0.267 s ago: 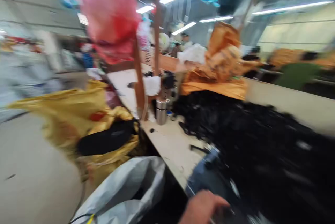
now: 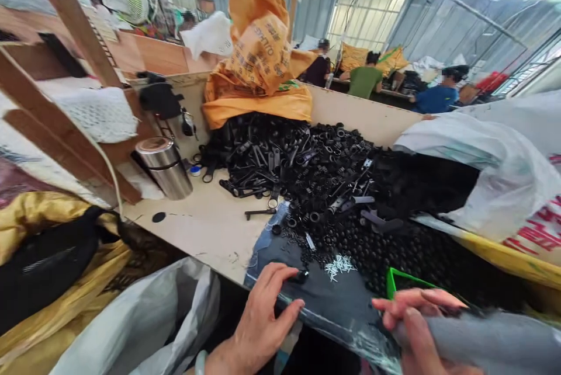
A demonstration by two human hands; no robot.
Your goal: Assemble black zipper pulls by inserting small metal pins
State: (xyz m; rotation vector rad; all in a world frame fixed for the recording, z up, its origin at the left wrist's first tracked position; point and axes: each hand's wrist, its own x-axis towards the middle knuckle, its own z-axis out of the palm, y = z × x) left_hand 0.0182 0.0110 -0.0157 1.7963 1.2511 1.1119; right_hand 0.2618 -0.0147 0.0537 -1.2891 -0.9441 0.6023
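Note:
My left hand (image 2: 265, 313) rests at the front edge of a dark work mat (image 2: 280, 246), fingers stretched out and thumb apart. Its fingertips touch a small black part (image 2: 300, 276) lying on the mat. A little pile of silvery screws (image 2: 339, 267) lies to the right of that part. At the lower right, my right hand (image 2: 416, 322) is wrapped round a thick grey cylindrical tool (image 2: 486, 337); motion blurs it and its working end cannot be made out. Just behind this hand stands a bright green tray (image 2: 391, 284), partly covered by the hand.
A big heap of black plastic parts (image 2: 272, 159) spreads across the bench behind the mat. A steel flask (image 2: 169, 167) stands at left, an orange sack (image 2: 263, 59) at the back, a white sack (image 2: 517, 170) at right. Several people sit at work farther off.
The view has swung to the right and grown sharper. Both hands now show, where before only one blurred hand was visible at the bottom. The right-hand white sack and green tray have come into view.

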